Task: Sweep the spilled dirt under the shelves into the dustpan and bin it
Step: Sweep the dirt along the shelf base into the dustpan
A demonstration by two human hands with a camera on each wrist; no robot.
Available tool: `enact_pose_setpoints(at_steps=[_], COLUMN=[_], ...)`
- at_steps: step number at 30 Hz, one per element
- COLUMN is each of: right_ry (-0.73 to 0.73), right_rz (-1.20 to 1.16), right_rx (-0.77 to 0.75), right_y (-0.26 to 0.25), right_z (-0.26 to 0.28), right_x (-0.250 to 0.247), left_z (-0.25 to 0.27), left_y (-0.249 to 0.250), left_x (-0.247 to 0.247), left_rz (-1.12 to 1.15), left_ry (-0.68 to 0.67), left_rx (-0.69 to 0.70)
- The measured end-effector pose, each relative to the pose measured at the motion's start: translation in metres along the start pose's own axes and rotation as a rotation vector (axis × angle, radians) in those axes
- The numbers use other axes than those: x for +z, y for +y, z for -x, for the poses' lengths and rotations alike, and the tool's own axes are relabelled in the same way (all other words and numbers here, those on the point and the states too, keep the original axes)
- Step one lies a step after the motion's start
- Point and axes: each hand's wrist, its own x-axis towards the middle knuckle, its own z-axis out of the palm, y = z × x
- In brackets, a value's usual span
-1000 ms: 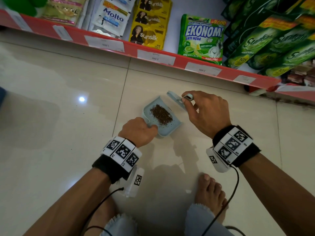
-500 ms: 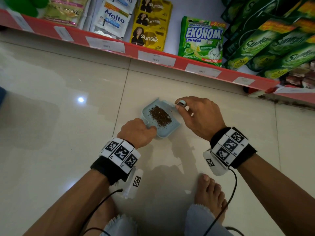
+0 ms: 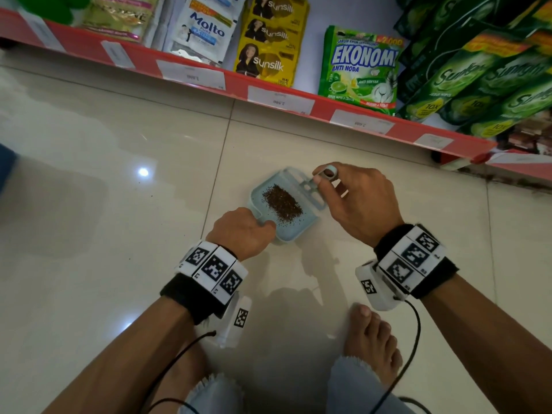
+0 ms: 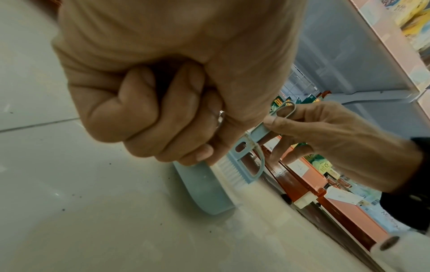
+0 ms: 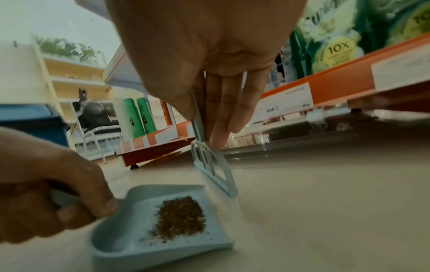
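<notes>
Since a second ago the brush (image 3: 313, 189) has swung in from beyond the dustpan (image 3: 298, 231) to its open edge, right hand (image 3: 363, 198) pinching the handle by the fingertips. Nearer, the left hand (image 3: 242, 231) curls round the pan's handle. Between both sets of fingers the dirt (image 3: 282, 204) sits heaped inside, so binning looks next; beyond them runs the shelf (image 3: 322, 110).
</notes>
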Motion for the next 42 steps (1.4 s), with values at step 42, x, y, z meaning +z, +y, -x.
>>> enact_pose_setpoints(at_steps=[42], right_ry=[-0.127], right_rz=[0.085], right_rx=[-0.043], right_y=[-0.027], right_z=[0.028], right_x=[0.0], left_z=[0.01], left_y=[-0.009], left_x=[-0.004], left_rz=[0.082], left_ry=[0.03], left_rx=[0.154])
